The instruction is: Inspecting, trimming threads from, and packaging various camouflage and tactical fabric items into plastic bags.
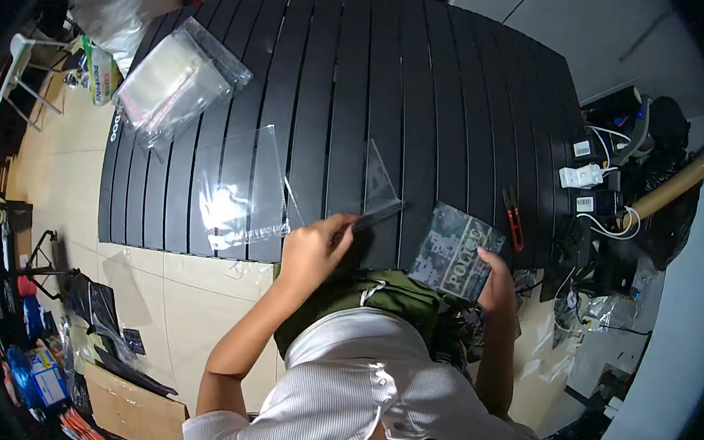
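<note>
Left hand (pixel 314 247) pinches a clear bag (pixel 382 209), likely slick and limp; right hand (pixel 497 283) grips a camouflage panel (pixel 444 248), probably light and stiff, best held by its edges.

Indoor light, fairly even; hard white glare on clear plastic bag (pixel 247 183), near-left part of tabletop (pixel 388 74); far edge bowed by fisheye, picture corners black.

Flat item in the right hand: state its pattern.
The flat item has grey-toned pixel camouflage, best seen in the head view.
</note>
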A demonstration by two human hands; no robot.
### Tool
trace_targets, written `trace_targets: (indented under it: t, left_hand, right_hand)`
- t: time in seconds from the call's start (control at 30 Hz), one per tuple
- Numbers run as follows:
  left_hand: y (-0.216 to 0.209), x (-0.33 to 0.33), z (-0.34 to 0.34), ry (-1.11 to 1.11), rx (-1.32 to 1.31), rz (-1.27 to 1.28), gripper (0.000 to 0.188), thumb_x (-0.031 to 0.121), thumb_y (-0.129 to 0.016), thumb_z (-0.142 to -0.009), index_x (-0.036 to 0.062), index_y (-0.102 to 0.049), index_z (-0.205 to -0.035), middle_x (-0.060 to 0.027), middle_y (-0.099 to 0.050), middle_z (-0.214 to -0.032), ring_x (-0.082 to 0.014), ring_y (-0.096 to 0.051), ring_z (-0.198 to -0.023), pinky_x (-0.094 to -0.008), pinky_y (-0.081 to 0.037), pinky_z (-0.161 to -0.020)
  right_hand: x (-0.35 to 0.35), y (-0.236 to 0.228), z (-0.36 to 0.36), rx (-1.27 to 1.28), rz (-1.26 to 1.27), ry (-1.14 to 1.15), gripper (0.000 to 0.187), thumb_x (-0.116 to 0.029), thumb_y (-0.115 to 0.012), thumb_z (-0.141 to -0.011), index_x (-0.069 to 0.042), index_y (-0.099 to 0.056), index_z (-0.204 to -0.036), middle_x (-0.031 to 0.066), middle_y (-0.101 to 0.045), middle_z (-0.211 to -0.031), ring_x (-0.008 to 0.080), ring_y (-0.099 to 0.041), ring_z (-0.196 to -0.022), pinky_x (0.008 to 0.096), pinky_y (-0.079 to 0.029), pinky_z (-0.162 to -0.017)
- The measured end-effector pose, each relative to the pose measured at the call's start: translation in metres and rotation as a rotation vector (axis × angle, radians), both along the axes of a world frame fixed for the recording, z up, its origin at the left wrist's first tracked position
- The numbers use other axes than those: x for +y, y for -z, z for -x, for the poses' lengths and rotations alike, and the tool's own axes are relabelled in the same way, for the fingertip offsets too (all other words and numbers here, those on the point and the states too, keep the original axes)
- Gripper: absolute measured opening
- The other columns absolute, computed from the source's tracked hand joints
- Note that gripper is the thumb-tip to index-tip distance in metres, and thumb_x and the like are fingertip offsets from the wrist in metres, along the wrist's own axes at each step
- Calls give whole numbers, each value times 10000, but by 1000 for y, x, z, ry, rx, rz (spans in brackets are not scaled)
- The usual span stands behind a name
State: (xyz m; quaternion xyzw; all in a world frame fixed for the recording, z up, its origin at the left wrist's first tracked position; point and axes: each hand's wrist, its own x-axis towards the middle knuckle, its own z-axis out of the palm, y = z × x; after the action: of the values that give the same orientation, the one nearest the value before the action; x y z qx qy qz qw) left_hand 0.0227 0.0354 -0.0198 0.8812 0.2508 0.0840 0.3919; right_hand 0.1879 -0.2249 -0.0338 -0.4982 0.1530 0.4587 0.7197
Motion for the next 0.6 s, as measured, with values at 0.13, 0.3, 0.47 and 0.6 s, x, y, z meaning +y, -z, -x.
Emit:
trace_targets:
  t: [0.13,0.3,0.47,0.6]
  left_hand:
    - [16,-4,-5,-19,-192,54,243,69,-636,-773,25,-598,-1008,-137,-654,-869,-223,-646,-683,-292,-493,-588]
    - [5,-8,-14,-124,-163,132,258,64,-621,-763,47,-542,-1008,-129,-643,-852,-267,-641,-757,-328,-503,-641]
    - [12,-9,-20,-152,-183,123,245,59,-624,-762,46,-548,-995,-125,-644,-844,-257,-646,-770,-324,-504,-638]
    - [10,-8,-25,-148,-237,84,253,53,-619,-771,52,-548,-1014,-123,-645,-844,-256,-644,-764,-324,-506,-636]
  right_hand:
    - [9,-4,6,-28,9,-61,339,-109,-472,-847,16,-503,-1160,139,-601,-1065,249,-603,-966,395,-494,-839]
    - [-5,22,7,-344,151,-225,288,-26,-505,-803,19,-555,-1083,124,-622,-1012,237,-623,-910,372,-511,-801]
    - [22,-2,13,-119,131,-151,275,-81,-647,-751,13,-572,-999,101,-625,-904,218,-617,-821,353,-503,-728]
    - [26,-8,15,-164,146,-197,286,-70,-645,-744,10,-569,-1007,96,-626,-922,214,-614,-822,348,-496,-739]
